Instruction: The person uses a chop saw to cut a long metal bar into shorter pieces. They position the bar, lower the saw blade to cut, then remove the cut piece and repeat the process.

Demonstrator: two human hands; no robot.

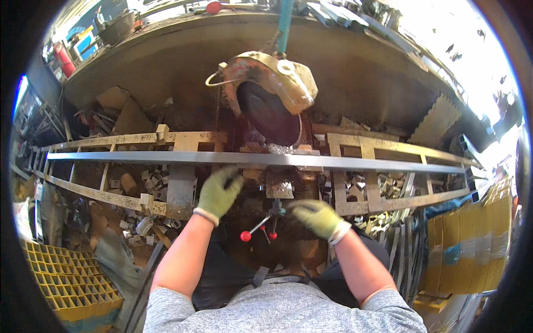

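A long silver metal bar (222, 158) lies crosswise through a cut-off saw (266, 89), whose large dark disc hangs just behind the bar under a worn pale guard. My left hand (220, 191), in a yellow-green glove, is at the bar's near side, left of the saw. Its fingers are apart and hold nothing; whether they touch the bar I cannot tell. Below the bar is a clamp with a red-knobbed handle (258, 226). To the right of that clamp my gloved right hand (319, 218) is slightly blurred, fingers stretched toward it, with nothing visible in them.
Metal support frames (350, 208) extend on both sides beneath the bar. Small cut pieces (152, 180) lie heaped inside and below them. Yellow stacked square-tube pieces (69, 272) stand at lower left, taped yellow bundles (472, 244) at right. A low wall (183, 61) runs behind the saw.
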